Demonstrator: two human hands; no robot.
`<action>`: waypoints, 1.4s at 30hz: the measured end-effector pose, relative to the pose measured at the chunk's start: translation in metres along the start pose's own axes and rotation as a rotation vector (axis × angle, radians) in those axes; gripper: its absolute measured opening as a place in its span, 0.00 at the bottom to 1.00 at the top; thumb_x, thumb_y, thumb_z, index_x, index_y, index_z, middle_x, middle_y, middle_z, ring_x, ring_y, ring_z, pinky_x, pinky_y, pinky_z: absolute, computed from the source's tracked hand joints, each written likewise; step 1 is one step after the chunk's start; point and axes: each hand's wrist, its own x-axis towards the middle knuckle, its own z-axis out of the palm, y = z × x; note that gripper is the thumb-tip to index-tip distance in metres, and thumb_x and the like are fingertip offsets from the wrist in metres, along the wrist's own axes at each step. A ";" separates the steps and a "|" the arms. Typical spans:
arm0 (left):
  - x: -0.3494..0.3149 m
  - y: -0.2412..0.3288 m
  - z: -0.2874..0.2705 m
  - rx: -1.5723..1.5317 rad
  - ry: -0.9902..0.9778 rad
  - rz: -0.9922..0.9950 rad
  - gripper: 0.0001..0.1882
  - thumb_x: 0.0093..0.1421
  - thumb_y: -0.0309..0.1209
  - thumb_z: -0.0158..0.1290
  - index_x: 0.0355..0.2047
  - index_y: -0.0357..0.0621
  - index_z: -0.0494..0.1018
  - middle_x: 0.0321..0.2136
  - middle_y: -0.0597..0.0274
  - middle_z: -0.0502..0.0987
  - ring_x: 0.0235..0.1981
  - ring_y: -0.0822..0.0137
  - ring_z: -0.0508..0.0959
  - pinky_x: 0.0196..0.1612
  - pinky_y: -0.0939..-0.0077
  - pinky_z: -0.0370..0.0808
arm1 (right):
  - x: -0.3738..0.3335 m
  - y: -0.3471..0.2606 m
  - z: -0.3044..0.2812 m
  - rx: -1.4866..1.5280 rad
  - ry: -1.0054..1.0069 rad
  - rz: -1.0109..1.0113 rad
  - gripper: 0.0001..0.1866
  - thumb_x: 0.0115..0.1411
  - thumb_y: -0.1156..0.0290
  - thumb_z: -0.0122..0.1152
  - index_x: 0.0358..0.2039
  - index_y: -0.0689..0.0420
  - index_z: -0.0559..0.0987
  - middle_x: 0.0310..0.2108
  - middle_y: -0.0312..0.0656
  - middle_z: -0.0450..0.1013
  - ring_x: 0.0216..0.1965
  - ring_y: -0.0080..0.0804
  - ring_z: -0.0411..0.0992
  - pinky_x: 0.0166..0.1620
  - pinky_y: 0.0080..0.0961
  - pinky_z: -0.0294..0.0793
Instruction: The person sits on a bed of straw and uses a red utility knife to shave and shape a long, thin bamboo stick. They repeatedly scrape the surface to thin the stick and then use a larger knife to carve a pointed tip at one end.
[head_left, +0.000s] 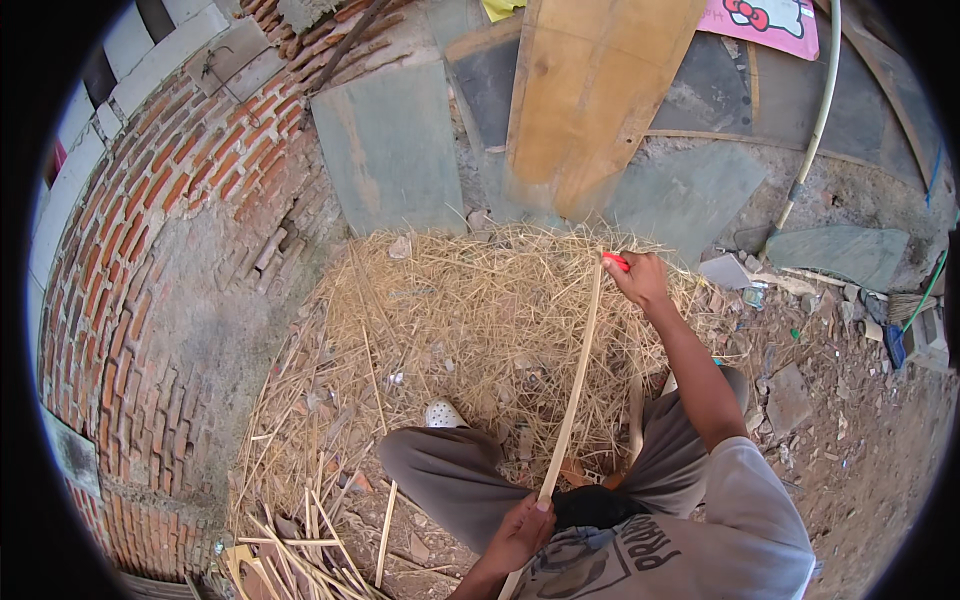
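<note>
1. Between the two hands runs a long pale strip (575,385), flat and narrow like split wood or bamboo; below the left hand it passes in front of the shirt (680,550) and is cut off at the lower edge.
2. At the strip's upper end, the right hand (640,278) has its fingers closed on a red object (616,262); the hand covers much of it, so its kind is hard to make out.
3. Near the strip's lower end, the left hand (518,530) has its fingers wrapped around the strip; the fingertips are partly hidden.
4. Beneath the strip and to both sides spreads a tangle of dry, thin, straw-coloured shavings (460,320), hiding much of the ground.
5. Left of the strip's lower part, slender straight sticks (320,540) lie loosely crossed, some running out of view. A white shoe (443,414) with small holes shows beside a brown-grey trouser leg (440,470).
6. Beyond the strip's upper end stand a smooth grey-green board (392,150) and a brown wooden panel (595,90), its top cut off.
7. Far left of the strip, a brick wall (150,260), rough and reddish with patchy grey plaster, bends along the dark rim.
</note>
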 end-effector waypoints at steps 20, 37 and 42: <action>0.025 0.029 -0.012 0.227 0.259 0.258 0.24 0.70 0.29 0.43 0.65 0.41 0.56 0.17 0.72 0.66 0.16 0.83 0.63 0.20 0.88 0.61 | -0.070 -0.083 -0.018 0.121 -0.201 -0.554 0.31 0.46 0.33 0.62 0.11 0.51 0.75 0.11 0.37 0.69 0.14 0.37 0.71 0.22 0.33 0.69; 0.018 0.038 0.001 0.323 0.223 0.210 0.25 0.70 0.27 0.42 0.66 0.37 0.55 0.19 0.74 0.63 0.17 0.84 0.62 0.22 0.89 0.62 | -0.048 -0.051 0.008 0.046 -0.130 -0.325 0.34 0.49 0.28 0.55 0.15 0.51 0.80 0.08 0.39 0.68 0.12 0.37 0.70 0.20 0.34 0.69; 0.007 0.027 -0.005 0.343 0.154 0.150 0.26 0.70 0.26 0.42 0.66 0.38 0.54 0.22 0.73 0.65 0.18 0.84 0.62 0.23 0.88 0.63 | -0.014 -0.024 0.006 -0.030 -0.123 -0.050 0.39 0.53 0.26 0.46 0.18 0.54 0.81 0.12 0.43 0.70 0.18 0.41 0.73 0.24 0.37 0.71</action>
